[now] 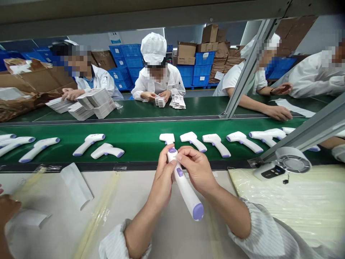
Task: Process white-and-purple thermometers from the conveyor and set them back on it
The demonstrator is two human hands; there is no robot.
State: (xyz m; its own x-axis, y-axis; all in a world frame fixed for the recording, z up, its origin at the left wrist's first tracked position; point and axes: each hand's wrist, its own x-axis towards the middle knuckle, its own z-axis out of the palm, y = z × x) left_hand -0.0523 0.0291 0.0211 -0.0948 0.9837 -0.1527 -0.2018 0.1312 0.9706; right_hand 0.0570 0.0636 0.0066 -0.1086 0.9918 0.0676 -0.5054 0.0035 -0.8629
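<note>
A white infrared thermometer (187, 190) with purple trim is held over the grey bench, its handle slanting toward me and to the right. My left hand (165, 176) grips its head end from the left, thumb pressed against the body. On the other side my right hand (198, 167) is closed, with thumb and fingertips pinching near the purple-tipped nose. The head is partly covered by my fingers. Just beyond my hands, another white thermometer (167, 138) lies on the green conveyor belt (140, 133).
More thermometers (217, 144) lie along the belt on both sides. White paper sleeves (77, 185) rest on the bench at left, near another person's hand (8, 208). At right are a small fan (292, 160), a plastic-wrapped stack (296, 201) and a slanted metal post (248, 68). Co-workers sit opposite.
</note>
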